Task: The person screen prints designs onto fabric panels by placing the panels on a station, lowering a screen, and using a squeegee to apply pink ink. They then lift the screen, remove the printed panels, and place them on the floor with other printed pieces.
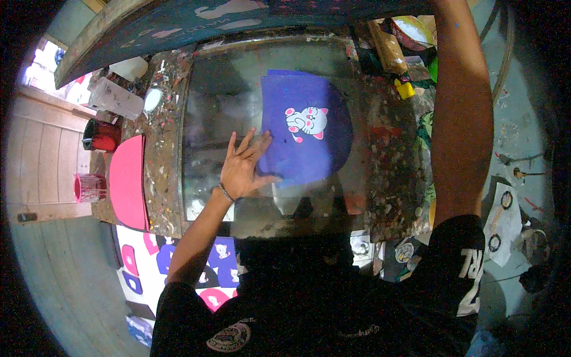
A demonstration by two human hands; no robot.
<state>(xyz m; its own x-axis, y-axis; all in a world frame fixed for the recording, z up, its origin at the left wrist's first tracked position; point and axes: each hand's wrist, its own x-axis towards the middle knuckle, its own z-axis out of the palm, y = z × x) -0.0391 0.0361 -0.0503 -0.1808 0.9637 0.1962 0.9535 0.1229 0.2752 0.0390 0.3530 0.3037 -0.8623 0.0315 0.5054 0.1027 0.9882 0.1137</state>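
My left hand (244,160) lies with fingers spread on the left edge of a purple rounded piece (321,157), which bears a printed white-and-pink cartoon cat (306,124) and rests on a glossy platen (214,95). My right arm (461,119) reaches up along the right side and out of the top of the picture, beside a raised board (196,21) with pale stencil shapes that spans the top; the right hand itself is out of sight.
A pink half-round piece (126,184) lies on the paint-stained bench (160,143) at left, near paint pots (101,134) and a plastic container (116,98). A bowl (410,33) is at back right. Several printed pieces (223,253) lie below the bench's front edge.
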